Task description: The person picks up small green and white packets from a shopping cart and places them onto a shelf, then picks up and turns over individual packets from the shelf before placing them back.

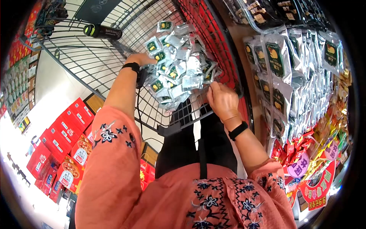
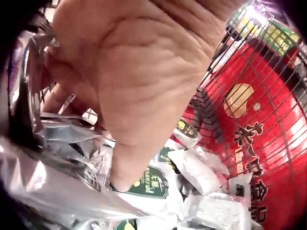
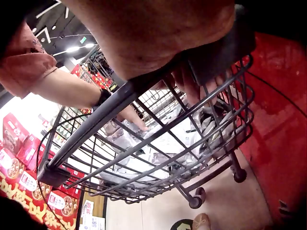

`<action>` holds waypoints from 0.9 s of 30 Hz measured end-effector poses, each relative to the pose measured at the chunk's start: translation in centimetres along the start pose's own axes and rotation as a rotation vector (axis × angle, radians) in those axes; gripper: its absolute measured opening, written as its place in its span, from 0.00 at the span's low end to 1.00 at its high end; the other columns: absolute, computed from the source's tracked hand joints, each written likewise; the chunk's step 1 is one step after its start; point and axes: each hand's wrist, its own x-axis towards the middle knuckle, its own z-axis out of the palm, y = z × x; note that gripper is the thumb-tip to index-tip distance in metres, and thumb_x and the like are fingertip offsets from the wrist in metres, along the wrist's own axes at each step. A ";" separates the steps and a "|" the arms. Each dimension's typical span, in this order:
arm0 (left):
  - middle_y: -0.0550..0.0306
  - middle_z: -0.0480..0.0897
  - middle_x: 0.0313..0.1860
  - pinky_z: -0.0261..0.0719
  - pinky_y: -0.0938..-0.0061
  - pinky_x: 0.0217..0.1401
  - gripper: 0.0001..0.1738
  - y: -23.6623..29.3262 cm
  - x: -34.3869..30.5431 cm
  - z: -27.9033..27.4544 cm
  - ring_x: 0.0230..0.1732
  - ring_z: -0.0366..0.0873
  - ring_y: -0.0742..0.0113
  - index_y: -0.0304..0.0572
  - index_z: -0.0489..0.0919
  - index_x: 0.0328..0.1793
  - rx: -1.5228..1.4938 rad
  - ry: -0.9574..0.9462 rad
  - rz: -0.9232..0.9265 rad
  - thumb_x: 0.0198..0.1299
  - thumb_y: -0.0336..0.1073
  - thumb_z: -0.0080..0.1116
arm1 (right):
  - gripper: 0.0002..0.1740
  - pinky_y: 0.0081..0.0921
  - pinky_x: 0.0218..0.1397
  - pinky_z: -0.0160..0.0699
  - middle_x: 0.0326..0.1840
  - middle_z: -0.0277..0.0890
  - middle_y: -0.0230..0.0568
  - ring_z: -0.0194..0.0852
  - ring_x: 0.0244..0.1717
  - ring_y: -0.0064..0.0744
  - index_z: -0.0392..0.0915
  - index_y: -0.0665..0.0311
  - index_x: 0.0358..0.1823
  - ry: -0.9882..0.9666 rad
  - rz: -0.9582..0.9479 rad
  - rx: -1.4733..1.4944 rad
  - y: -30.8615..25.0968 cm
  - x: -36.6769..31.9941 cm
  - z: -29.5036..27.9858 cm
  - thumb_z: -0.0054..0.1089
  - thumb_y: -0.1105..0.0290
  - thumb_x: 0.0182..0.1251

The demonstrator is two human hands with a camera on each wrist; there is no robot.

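Note:
A heap of silver packets with green labels [image 1: 177, 70] lies in a wire shopping cart [image 1: 82, 57]. My left hand [image 1: 140, 60] reaches over the heap's left side. In the left wrist view its straight thumb [image 2: 129, 163] rests on a green-labelled packet [image 2: 156, 184], while the other fingers go down among silver wrappers. My right hand [image 1: 224, 100] bends over the cart's near right rim, knuckles up, against the heap's right edge. Seen from the right wrist, its fingers [image 3: 187, 88] point down inside the basket; cannot tell whether they hold a packet.
On the right hang rows of silver packets [image 1: 305, 91], with bright wrapped goods [image 1: 301, 145] below. Red boxes [image 1: 63, 131] stand stacked to the left. A black bottle-shaped item [image 1: 103, 31] sits by the cart's far left side. A red panel [image 2: 249, 124] runs alongside the cart.

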 end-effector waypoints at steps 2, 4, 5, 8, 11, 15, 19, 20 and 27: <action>0.41 0.85 0.62 0.78 0.56 0.63 0.42 0.5 -0.5 0.6 0.61 0.83 0.44 0.39 0.82 0.66 0.032 -0.087 -0.058 0.48 0.60 0.69 | 0.08 0.40 0.32 0.81 0.27 0.77 0.41 0.81 0.30 0.45 0.73 0.59 0.33 0.000 -0.005 -0.013 0.1 -0.1 -0.2 0.63 0.66 0.66; 0.40 0.86 0.61 0.78 0.57 0.62 0.40 3.0 -4.1 0.0 0.60 0.84 0.44 0.37 0.82 0.64 0.081 -0.112 -0.092 0.47 0.56 0.68 | 0.09 0.40 0.32 0.82 0.27 0.77 0.41 0.82 0.30 0.45 0.73 0.59 0.33 0.006 -0.015 -0.008 0.1 0.1 -0.2 0.63 0.66 0.65; 0.36 0.86 0.59 0.78 0.58 0.61 0.37 0.0 -1.3 2.0 0.59 0.84 0.45 0.34 0.83 0.61 0.022 -0.038 -0.035 0.48 0.52 0.65 | 0.09 0.40 0.32 0.82 0.27 0.77 0.40 0.82 0.30 0.45 0.72 0.59 0.33 0.009 -0.019 0.001 0.1 0.0 -0.3 0.63 0.66 0.65; 0.30 0.85 0.57 0.78 0.59 0.61 0.36 4.3 -8.1 1.9 0.60 0.84 0.43 0.29 0.84 0.58 -0.165 -0.011 -0.086 0.49 0.53 0.65 | 0.09 0.39 0.31 0.82 0.27 0.78 0.40 0.82 0.29 0.45 0.72 0.59 0.32 0.022 -0.026 0.001 0.2 0.0 0.0 0.63 0.66 0.65; 0.24 0.77 0.67 0.74 0.57 0.72 0.49 3.6 -8.7 5.9 0.70 0.76 0.35 0.21 0.71 0.71 -0.272 0.202 -0.121 0.53 0.57 0.65 | 0.09 0.39 0.30 0.82 0.26 0.78 0.40 0.82 0.28 0.45 0.72 0.58 0.31 0.041 -0.036 -0.006 0.4 -0.1 0.4 0.63 0.67 0.65; 0.23 0.75 0.68 0.73 0.54 0.73 0.47 6.3 -11.0 8.6 0.67 0.75 0.27 0.24 0.71 0.72 -0.053 0.233 -0.155 0.59 0.61 0.63 | 0.09 0.38 0.30 0.82 0.26 0.78 0.40 0.82 0.28 0.45 0.72 0.58 0.31 0.051 -0.045 0.009 0.5 0.1 0.3 0.63 0.67 0.65; 0.25 0.83 0.56 0.82 0.54 0.60 0.46 9.7 -13.7 11.1 0.55 0.84 0.36 0.25 0.77 0.65 0.076 0.396 -0.014 0.60 0.66 0.62 | 0.09 0.39 0.31 0.82 0.25 0.78 0.40 0.82 0.28 0.45 0.72 0.58 0.30 0.042 -0.024 -0.031 0.4 0.0 0.4 0.63 0.67 0.65; 0.27 0.83 0.56 0.81 0.54 0.61 0.44 9.6 -13.6 10.8 0.56 0.84 0.37 0.27 0.78 0.65 0.008 0.269 0.035 0.62 0.66 0.60 | 0.09 0.39 0.31 0.82 0.25 0.78 0.40 0.82 0.28 0.45 0.72 0.58 0.30 0.051 -0.034 -0.024 0.5 0.2 0.4 0.63 0.67 0.65; 0.23 0.77 0.66 0.74 0.53 0.71 0.45 8.0 -9.3 0.7 0.70 0.75 0.34 0.31 0.74 0.72 -0.190 0.646 0.045 0.63 0.65 0.63 | 0.09 0.40 0.32 0.82 0.26 0.78 0.40 0.82 0.29 0.45 0.73 0.58 0.30 0.042 -0.048 -0.003 0.3 0.3 -0.1 0.63 0.66 0.65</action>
